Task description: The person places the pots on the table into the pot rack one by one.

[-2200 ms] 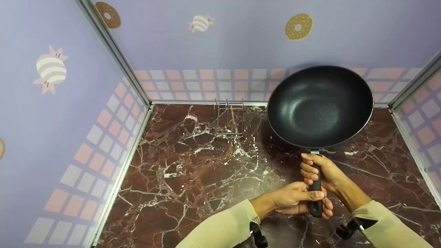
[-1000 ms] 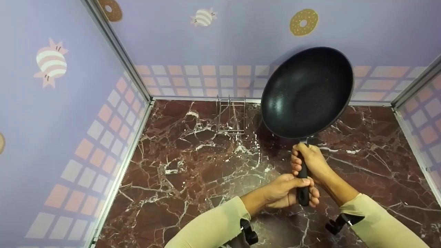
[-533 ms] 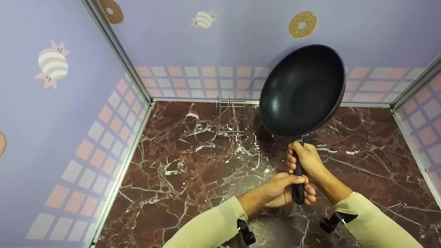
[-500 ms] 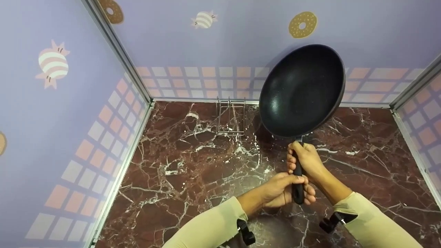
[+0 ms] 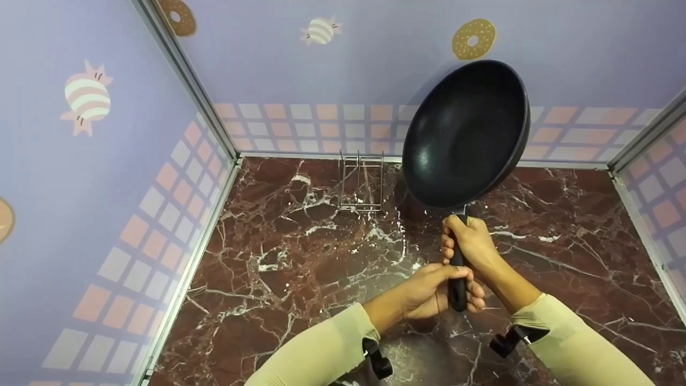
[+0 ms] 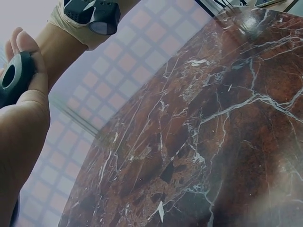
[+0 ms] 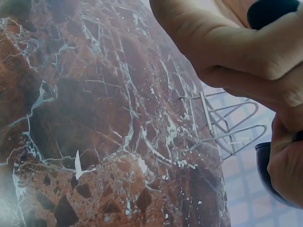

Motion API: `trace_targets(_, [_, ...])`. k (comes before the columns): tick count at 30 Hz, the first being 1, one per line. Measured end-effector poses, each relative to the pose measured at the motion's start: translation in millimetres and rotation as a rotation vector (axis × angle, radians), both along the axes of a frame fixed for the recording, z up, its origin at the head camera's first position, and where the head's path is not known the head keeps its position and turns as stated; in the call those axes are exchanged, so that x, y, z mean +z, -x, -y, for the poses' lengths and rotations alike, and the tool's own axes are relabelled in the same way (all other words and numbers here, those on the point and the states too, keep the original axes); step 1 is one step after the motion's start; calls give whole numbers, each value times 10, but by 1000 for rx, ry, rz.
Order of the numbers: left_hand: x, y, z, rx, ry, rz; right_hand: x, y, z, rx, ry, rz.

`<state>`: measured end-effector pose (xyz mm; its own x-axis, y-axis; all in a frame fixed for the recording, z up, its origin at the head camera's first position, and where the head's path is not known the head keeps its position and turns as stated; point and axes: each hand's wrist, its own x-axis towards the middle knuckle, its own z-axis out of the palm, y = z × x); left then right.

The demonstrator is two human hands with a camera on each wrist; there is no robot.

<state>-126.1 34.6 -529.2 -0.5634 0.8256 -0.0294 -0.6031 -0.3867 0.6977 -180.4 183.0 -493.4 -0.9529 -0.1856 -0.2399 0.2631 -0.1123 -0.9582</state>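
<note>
A black wok [image 5: 466,134] is held up above the counter in the head view, tilted so its inside faces the camera. My right hand [image 5: 471,241] grips the upper part of its black handle [image 5: 457,292], near the pan. Lower down, my left hand [image 5: 431,292] holds the handle's end, thumb across the front and fingers behind. In the left wrist view the looped handle end [image 6: 16,78] lies against the left hand [image 6: 23,123]. The right wrist view has curled fingers [image 7: 236,52] close up, with part of the wok [image 7: 272,179] below them.
A wire rack [image 5: 362,182] stands on the red marble counter [image 5: 300,268] by the back wall, left of the wok. White crumbs are scattered around it. Purple patterned walls [image 5: 268,69] enclose the counter at the back and both sides.
Both hands and the wok have moved left and a little farther toward the back wall. The wok has tipped more upright and turned on its handle. Both hands keep their hold.
</note>
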Motion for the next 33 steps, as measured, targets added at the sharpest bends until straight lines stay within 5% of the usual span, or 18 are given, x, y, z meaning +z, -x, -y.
trace_targets(33, [134,51,235,-13,45,-2,149,50,230,-35,-115,-45])
